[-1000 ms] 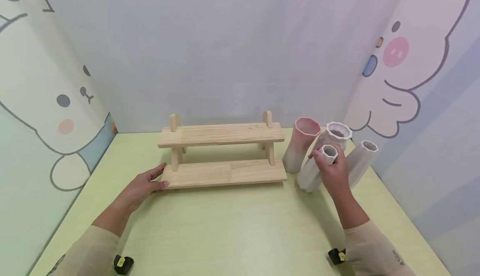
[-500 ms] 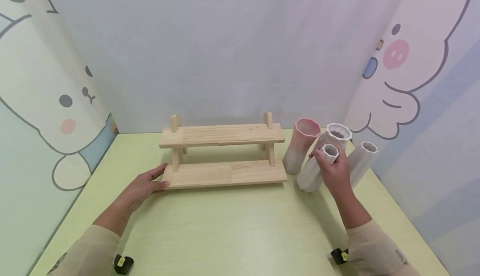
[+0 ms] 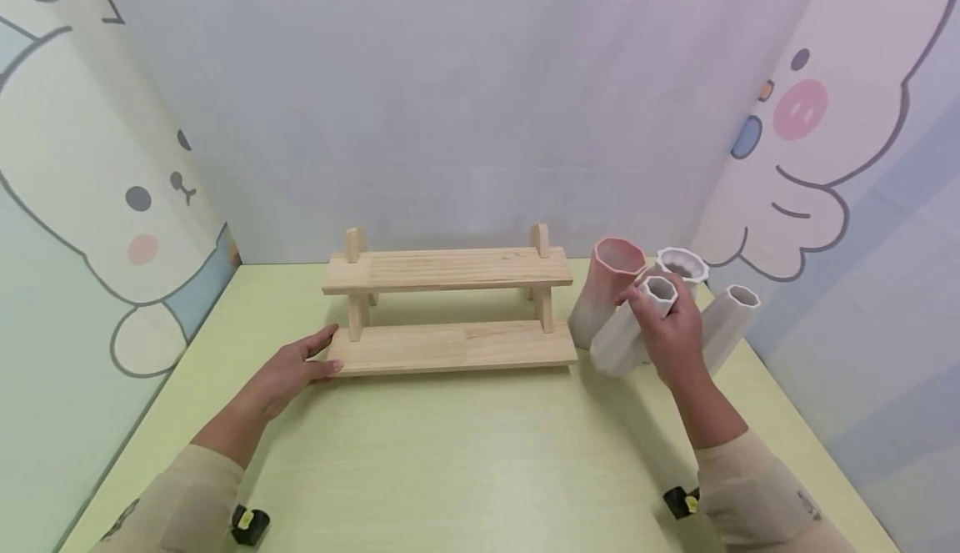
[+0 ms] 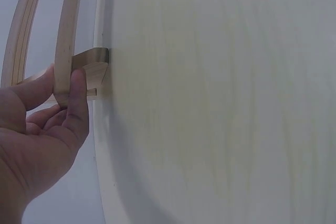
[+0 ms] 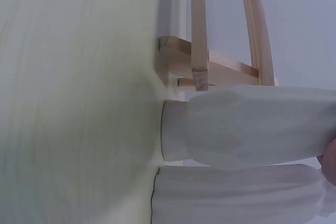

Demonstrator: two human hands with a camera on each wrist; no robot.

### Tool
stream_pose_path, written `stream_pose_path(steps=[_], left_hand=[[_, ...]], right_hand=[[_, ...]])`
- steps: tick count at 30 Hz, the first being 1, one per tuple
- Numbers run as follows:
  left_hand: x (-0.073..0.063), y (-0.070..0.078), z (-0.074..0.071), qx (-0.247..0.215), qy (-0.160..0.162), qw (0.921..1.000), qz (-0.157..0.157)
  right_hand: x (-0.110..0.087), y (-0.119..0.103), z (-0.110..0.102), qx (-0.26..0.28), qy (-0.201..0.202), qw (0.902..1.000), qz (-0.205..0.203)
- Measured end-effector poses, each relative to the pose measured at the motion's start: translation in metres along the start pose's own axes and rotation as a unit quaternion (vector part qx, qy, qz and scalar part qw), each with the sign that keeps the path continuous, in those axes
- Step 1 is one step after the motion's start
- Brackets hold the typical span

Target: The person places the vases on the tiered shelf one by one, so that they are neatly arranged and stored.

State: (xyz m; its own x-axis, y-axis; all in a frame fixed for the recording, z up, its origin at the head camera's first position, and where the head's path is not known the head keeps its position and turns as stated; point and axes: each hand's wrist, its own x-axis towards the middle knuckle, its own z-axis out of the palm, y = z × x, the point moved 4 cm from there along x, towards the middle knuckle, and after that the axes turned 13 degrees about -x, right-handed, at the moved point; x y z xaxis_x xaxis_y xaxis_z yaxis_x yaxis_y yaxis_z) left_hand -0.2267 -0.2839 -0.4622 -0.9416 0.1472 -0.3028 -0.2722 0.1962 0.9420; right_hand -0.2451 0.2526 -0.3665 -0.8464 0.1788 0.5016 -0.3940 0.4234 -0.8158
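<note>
In the head view, my left hand (image 3: pixel 296 367) pinches the left end of the two-tier wooden shelf (image 3: pixel 450 346), thumb above and fingers under its lower board. The left wrist view shows the same hold on the board (image 4: pixel 63 51). My right hand (image 3: pixel 671 328) grips a slim white vase (image 3: pixel 618 340) near its mouth; the vase leans, and its base seems slightly raised off the table. Behind it stands a pink-topped vase (image 3: pixel 597 299), close to the shelf's right end. A wide-mouthed white vase (image 3: pixel 682 263) is partly hidden by the hand, with another slim white vase (image 3: pixel 729 324) to its right.
The pale yellow-green table (image 3: pixel 450 453) runs back to a grey wall (image 3: pixel 450 119). Side walls carry cartoon figures. Black wrist devices (image 3: pixel 249 525) show beside both sleeves. The pale vase (image 5: pixel 236 195) low in the right wrist view stands close to the held one.
The held white vase has shifted slightly up and to the left in my right hand, nearer the pink-topped vase. My left hand keeps its hold on the shelf.
</note>
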Motion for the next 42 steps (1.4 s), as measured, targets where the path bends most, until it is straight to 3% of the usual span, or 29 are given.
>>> stream_pose_path(steps=[11, 19, 24, 28, 33, 42], left_hand=[[0.002, 0.001, 0.001, -0.01, -0.005, 0.9999, 0.006], [0.003, 0.0, 0.001, -0.012, 0.0, 0.9999, 0.008], [0.002, 0.0, 0.002, -0.019, -0.002, 0.9998, 0.01], [0.002, 0.0, 0.002, -0.018, -0.007, 0.9997, 0.014], [0.0, 0.001, 0.003, -0.019, -0.01, 0.9997, 0.014], [-0.001, 0.002, 0.004, -0.027, -0.007, 0.9995, 0.012]], right_hand=[[0.008, -0.013, 0.009, -0.028, -0.024, 0.9993, -0.002], [0.015, -0.024, 0.021, 0.017, -0.025, 0.9991, -0.031], [0.021, -0.03, 0.03, 0.029, -0.048, 0.9969, -0.055], [0.024, -0.045, 0.038, 0.07, -0.075, 0.9904, -0.092], [0.02, -0.067, 0.048, 0.101, -0.085, 0.9863, -0.098], [0.023, -0.045, 0.072, 0.103, -0.094, 0.9876, -0.072]])
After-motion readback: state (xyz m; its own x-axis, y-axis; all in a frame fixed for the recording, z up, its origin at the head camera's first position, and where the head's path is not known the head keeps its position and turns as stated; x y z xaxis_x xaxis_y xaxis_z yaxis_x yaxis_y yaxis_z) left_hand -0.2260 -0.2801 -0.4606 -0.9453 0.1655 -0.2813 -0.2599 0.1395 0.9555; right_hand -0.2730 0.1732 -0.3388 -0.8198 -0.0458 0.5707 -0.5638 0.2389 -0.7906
